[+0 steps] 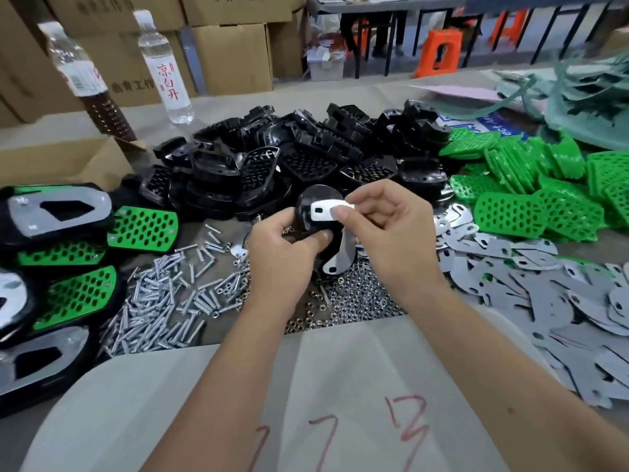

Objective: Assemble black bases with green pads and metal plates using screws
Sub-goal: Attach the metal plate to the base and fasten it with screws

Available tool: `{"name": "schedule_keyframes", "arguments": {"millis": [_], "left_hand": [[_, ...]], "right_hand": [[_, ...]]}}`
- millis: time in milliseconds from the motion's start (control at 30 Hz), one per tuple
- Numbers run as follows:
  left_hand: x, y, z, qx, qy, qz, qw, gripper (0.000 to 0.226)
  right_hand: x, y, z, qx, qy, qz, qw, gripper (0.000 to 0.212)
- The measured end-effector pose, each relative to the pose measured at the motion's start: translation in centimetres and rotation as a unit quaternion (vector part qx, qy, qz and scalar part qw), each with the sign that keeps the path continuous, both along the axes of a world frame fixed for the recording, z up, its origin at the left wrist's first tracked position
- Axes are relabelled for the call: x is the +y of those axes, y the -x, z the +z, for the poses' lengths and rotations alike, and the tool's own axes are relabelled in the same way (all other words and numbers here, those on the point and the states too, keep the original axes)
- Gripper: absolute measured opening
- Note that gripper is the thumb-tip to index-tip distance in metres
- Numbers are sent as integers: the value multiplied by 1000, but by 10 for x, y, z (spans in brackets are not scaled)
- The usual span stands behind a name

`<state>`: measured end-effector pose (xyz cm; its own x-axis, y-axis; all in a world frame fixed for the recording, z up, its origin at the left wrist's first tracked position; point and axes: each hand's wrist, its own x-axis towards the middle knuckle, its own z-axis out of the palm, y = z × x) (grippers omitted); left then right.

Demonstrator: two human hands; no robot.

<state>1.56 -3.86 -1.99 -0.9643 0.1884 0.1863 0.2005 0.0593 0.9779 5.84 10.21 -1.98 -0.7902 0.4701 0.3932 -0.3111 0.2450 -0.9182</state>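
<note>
- black base (pixel 315 212) sits in the left hand (pixel 282 253), thumb pressed on its lower edge, held above the desk (pixel 238 97).
- right hand (pixel 384 226) pinches a metal plate (pixel 328 212) flat against the base.
- best to line up the plate's slot with the base hole before any screw goes in.
- screws (pixel 163 301) and nuts (pixel 354 298) lie just below; green pads (pixel 531 212) right, finished units (pixel 61 212) left.
- bottles (pixel 166 63) and cardboard boxes (pixel 235 56) stand behind.

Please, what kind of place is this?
Probably a small factory assembly bench: bulk piles of black bases, green pads and screws cover the table, with stacked cardboard boxes behind.
</note>
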Motion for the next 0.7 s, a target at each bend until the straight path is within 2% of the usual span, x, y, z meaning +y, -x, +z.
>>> {"name": "schedule_keyframes", "arguments": {"millis": [133, 300, 500, 700], "left_hand": [[0, 0, 0, -2, -21, 0, 1000, 29], [0, 1, -1, -4, -31, 6, 999, 26], [1, 1, -2, -10, -36, -12, 999, 28], [0, 2, -2, -30, -50, -10, 998, 24]], "right_hand": [[-3, -3, 1, 1, -8, 6, 1000, 15], [-5, -4, 2, -2, 2, 13, 1000, 19], [-7, -5, -1, -37, -26, -32, 998, 23], [-5, -4, -3, -73, 8, 17, 997, 26]]}}
